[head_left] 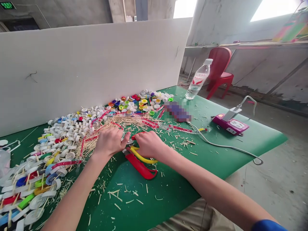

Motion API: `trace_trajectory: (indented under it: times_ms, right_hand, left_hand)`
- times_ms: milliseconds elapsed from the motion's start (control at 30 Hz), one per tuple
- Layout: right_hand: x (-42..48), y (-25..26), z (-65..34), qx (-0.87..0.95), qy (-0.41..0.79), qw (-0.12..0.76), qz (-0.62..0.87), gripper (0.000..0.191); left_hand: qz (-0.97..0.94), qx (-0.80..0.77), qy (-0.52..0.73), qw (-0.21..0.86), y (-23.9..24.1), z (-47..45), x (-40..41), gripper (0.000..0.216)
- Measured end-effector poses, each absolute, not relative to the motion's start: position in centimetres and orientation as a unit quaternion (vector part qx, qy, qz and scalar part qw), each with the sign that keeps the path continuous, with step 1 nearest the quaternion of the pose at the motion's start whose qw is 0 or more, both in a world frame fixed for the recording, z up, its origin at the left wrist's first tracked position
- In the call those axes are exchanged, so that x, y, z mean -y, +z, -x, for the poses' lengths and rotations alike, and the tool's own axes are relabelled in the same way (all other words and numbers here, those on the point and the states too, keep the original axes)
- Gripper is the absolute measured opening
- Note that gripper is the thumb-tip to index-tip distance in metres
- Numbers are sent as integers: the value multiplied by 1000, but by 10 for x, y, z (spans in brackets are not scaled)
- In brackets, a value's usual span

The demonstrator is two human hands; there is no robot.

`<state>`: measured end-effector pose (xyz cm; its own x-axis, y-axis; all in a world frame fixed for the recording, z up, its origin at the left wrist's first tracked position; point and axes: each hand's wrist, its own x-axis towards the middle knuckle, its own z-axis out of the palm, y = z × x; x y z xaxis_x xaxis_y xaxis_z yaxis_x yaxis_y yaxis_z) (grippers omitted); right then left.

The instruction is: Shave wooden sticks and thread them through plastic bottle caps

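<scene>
My left hand [111, 141] is closed above the green table, its thumb pointing right toward the other hand. Close beside it, my right hand [148, 145] is also closed, with a small red piece [137, 134] showing at its fingers; most of what lies between the hands is hidden. Just below them is a cutting tool with a red handle [141, 165] and a curved yellow part [144, 159] running under the right hand. Behind the left hand spreads a heap of thin wooden sticks [125, 123], with red-printed clear plastic strips [149, 122] across it.
Many coloured bottle caps [79, 126] cover the left and back, several with sticks through them. A blurred phone [178, 112] with a white cable [216, 145], a magenta power block [229, 124] and a water bottle [199, 79] stand right. A white panel [96, 67] rises behind.
</scene>
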<state>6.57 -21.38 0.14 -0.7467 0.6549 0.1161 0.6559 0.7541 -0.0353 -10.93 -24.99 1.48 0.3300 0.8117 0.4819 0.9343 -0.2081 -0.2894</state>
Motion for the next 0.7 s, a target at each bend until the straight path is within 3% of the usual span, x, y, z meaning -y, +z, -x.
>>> trace_trajectory:
  times_ms: [700]
  right_hand:
    - [218, 3, -64, 934, -9, 39, 354, 63]
  left_hand:
    - [759, 616, -125, 170, 11, 109, 248, 59]
